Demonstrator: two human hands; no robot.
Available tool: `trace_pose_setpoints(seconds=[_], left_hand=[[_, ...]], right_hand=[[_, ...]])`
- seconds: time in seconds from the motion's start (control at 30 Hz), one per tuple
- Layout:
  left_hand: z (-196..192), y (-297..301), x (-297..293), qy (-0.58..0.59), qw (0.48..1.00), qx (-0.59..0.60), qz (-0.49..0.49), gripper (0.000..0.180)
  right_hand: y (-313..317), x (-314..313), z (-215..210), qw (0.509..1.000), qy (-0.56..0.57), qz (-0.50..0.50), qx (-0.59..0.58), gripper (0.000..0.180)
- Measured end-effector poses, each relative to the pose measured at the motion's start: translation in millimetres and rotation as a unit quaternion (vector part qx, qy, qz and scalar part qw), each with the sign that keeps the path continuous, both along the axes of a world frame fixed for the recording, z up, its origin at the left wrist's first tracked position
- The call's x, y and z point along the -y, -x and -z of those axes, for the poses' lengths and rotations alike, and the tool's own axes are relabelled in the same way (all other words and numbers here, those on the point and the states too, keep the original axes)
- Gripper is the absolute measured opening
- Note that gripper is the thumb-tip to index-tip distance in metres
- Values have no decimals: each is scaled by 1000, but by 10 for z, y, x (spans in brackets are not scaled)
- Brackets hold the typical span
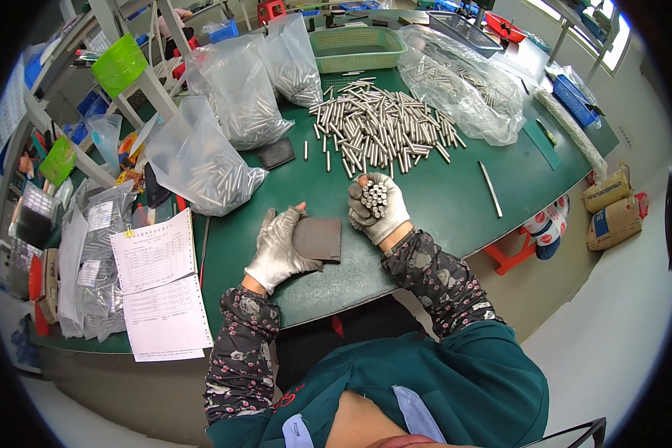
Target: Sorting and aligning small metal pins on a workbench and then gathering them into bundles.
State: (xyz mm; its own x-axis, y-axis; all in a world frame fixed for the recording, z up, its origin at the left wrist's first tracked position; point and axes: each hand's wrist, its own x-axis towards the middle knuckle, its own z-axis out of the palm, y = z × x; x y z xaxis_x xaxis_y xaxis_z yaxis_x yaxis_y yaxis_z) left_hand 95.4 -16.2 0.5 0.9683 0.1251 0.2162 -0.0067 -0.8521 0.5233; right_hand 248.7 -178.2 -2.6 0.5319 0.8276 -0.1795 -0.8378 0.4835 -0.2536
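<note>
My left hand [278, 245], in a grey-white work glove, grips the left side of a flat, dark brown square pad [321, 239] on the green table. Its fingers reach the pad's far edge and its thumb the near edge. My right hand [387, 212], gloved too, is closed around a bundle of metal pins [374, 198], their round ends facing up. Just beyond this hand lies a large loose pile of the same silvery pins [384, 127]. A couple of single pins [328, 160] lie apart at the pile's left.
Clear plastic bags of pins [216, 175] stand at the left behind printed sheets [160, 280]. A green basket [358, 51] sits at the back, beside a large pin-filled bag [463, 82]. A thin metal strip [490, 190] lies right. A red stool [511, 254] stands below the table edge.
</note>
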Motion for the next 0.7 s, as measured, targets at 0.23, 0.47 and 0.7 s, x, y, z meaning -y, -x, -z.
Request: trace_pose_setpoints(seconds=[0.23, 0.47, 0.7], left_hand=[[30, 17, -5, -27, 999, 28, 18, 95], [-32, 44, 48, -79, 996, 18, 32, 90], [-478, -233, 295, 22, 977, 210, 28, 63]], right_hand=[[27, -18, 53, 996, -42, -69, 26, 26], [25, -31, 134, 994, -53, -95, 28, 26], [54, -69, 144, 995, -19, -100, 14, 23]])
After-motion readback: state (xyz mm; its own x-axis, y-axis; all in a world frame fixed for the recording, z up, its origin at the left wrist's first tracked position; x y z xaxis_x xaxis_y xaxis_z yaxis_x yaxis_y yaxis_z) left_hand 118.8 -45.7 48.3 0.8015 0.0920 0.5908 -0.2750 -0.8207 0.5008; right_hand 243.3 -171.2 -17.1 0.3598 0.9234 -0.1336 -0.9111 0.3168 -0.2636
